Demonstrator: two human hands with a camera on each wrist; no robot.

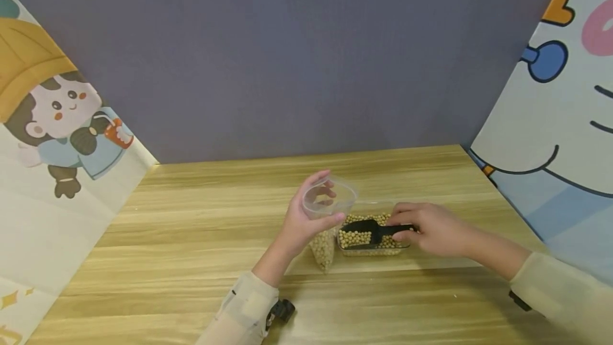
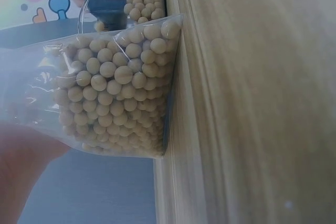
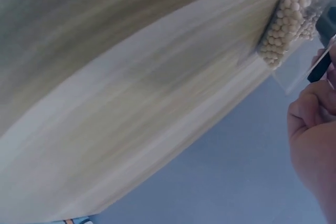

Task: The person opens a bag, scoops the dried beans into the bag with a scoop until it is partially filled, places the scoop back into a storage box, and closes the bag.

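With thumb and fingers spread around its wide oval mouth, my left hand (image 1: 299, 220) holds a clear plastic bag (image 2: 115, 90) upright on the table. Pale round soybeans fill its lower part. Just right of the bag is a clear rectangular container (image 1: 373, 252) of soybeans. My right hand (image 1: 438, 229) grips the handle of a black scoop (image 1: 383, 230), whose bowl sits low in the container with soybeans in it. In the right wrist view, the fingers wrap the dark scoop handle (image 3: 320, 68) at the right edge.
The wood-grain table (image 1: 191, 249) runs back to a grey-blue wall panel (image 1: 306, 68). Cartoon-printed panels stand at the left (image 1: 52, 137) and right (image 1: 551, 137). A small black device (image 1: 283, 310) is strapped at the left wrist.
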